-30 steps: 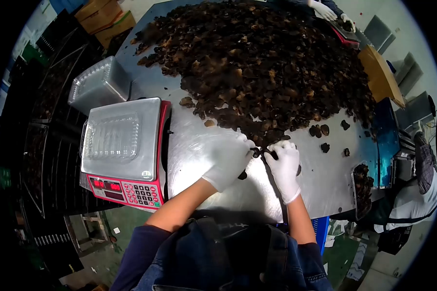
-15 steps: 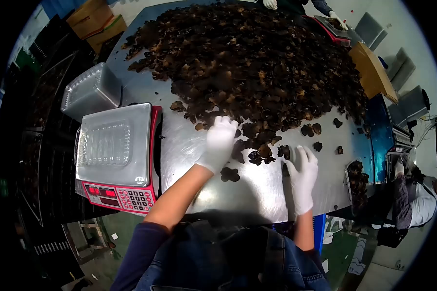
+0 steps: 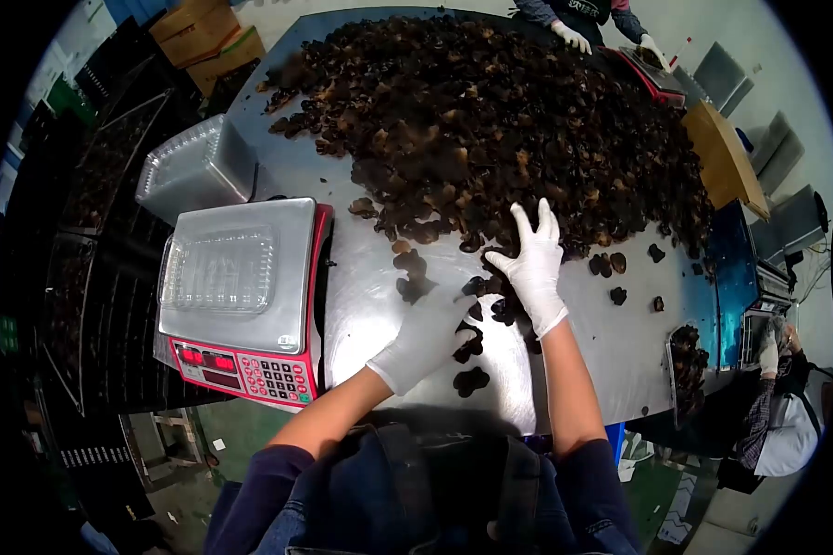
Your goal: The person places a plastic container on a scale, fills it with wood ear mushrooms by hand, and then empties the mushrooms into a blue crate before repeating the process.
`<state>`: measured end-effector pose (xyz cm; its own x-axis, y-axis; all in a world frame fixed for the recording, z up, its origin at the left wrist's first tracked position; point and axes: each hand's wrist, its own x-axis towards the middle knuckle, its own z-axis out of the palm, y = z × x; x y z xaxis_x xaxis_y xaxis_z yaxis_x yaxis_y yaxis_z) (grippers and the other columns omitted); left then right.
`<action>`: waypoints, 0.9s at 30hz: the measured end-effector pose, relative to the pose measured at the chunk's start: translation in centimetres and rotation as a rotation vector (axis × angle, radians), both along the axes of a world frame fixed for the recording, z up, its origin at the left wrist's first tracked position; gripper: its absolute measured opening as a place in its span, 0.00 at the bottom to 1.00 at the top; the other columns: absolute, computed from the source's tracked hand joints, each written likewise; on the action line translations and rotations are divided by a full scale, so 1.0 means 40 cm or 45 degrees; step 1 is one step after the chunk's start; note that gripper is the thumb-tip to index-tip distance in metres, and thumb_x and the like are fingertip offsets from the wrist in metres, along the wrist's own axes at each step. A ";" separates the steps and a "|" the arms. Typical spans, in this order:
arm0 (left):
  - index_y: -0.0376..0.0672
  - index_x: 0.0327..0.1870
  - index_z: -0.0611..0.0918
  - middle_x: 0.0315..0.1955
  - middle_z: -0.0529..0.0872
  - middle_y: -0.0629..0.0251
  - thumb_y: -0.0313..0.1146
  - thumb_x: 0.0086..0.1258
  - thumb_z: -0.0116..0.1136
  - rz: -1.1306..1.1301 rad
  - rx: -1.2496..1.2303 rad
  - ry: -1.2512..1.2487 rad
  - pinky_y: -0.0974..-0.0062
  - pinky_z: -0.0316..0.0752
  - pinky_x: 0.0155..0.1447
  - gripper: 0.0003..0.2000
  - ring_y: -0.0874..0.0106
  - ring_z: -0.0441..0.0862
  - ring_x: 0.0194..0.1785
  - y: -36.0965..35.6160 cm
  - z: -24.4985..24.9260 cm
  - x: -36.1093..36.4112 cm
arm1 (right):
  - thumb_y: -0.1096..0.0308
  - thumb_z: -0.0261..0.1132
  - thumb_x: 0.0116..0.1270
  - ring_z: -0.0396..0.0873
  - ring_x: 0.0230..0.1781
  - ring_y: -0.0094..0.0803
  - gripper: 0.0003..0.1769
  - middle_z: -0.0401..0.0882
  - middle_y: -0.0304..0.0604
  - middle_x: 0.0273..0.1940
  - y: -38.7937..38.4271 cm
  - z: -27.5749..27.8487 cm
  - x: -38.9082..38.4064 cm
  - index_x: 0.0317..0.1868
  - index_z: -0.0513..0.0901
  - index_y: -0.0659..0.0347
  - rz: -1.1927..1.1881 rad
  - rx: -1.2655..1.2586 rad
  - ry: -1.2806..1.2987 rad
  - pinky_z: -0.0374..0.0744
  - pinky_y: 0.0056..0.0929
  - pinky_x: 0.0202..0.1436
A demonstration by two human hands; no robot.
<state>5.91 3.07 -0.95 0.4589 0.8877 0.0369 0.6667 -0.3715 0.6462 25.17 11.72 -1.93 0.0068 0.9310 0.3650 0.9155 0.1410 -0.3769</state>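
On desk (image 3: 611, 370), R hand (image 3: 533, 268) fingers wide at pile (image 3: 491, 120); L hand (image 3: 416, 347) fingers blurred, state can't be confirmed. Handle pcs (image 3: 471, 381) lightly w/ fingertips, w/o crushing.

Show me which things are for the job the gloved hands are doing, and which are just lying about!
Probably for the job:
big dark pile, by the right hand
loose dark pieces near the left hand
scale, display lit
clear tray on it
stack of clear trays

Probably just lying about:
cardboard boxes, far left
white scrap on the floor
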 end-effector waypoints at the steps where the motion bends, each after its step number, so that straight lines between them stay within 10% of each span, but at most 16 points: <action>1: 0.47 0.58 0.80 0.55 0.79 0.59 0.39 0.62 0.65 0.017 -0.016 0.049 0.60 0.74 0.62 0.22 0.55 0.76 0.59 0.011 0.010 -0.008 | 0.62 0.76 0.53 0.63 0.71 0.55 0.32 0.64 0.58 0.71 -0.001 -0.021 0.005 0.60 0.80 0.53 0.020 -0.011 -0.001 0.72 0.49 0.66; 4: 0.45 0.55 0.81 0.50 0.80 0.58 0.36 0.63 0.63 0.085 0.001 0.043 0.60 0.74 0.60 0.19 0.55 0.76 0.57 0.018 0.008 -0.034 | 0.69 0.72 0.53 0.75 0.59 0.48 0.14 0.79 0.46 0.57 -0.071 -0.074 0.068 0.43 0.84 0.56 0.070 0.116 0.120 0.75 0.43 0.60; 12: 0.44 0.51 0.82 0.46 0.81 0.60 0.26 0.62 0.60 0.070 0.425 -0.056 0.65 0.77 0.55 0.15 0.57 0.79 0.53 0.141 -0.077 0.110 | 0.77 0.72 0.55 0.75 0.61 0.47 0.22 0.78 0.48 0.59 -0.350 -0.046 0.136 0.52 0.81 0.61 -0.067 0.078 0.213 0.71 0.41 0.67; 16: 0.41 0.42 0.83 0.43 0.82 0.59 0.24 0.59 0.60 -0.051 0.420 0.725 0.66 0.81 0.51 0.09 0.60 0.81 0.49 0.264 -0.097 0.197 | 0.77 0.72 0.56 0.75 0.63 0.46 0.23 0.78 0.48 0.59 -0.407 -0.024 0.132 0.54 0.81 0.61 -0.164 0.028 0.268 0.70 0.40 0.68; 25: 0.41 0.39 0.84 0.39 0.83 0.58 0.27 0.61 0.59 0.027 0.473 0.225 0.65 0.82 0.45 0.06 0.62 0.82 0.48 0.099 -0.059 0.073 | 0.64 0.70 0.61 0.76 0.53 0.39 0.15 0.83 0.41 0.47 -0.138 0.007 0.079 0.49 0.85 0.55 0.078 0.062 -0.060 0.69 0.38 0.60; 27: 0.41 0.48 0.84 0.44 0.84 0.56 0.30 0.64 0.59 -0.023 0.008 0.015 0.65 0.80 0.50 0.12 0.59 0.82 0.52 0.057 -0.034 0.056 | 0.62 0.69 0.61 0.76 0.52 0.38 0.11 0.83 0.41 0.45 -0.059 -0.024 0.032 0.44 0.86 0.54 0.122 -0.070 -0.424 0.68 0.40 0.61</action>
<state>8.15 5.36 -2.31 0.4750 0.8792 0.0371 0.6677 -0.3876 0.6356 26.44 9.36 -2.89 -0.1926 0.9400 0.2817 0.9730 0.2201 -0.0690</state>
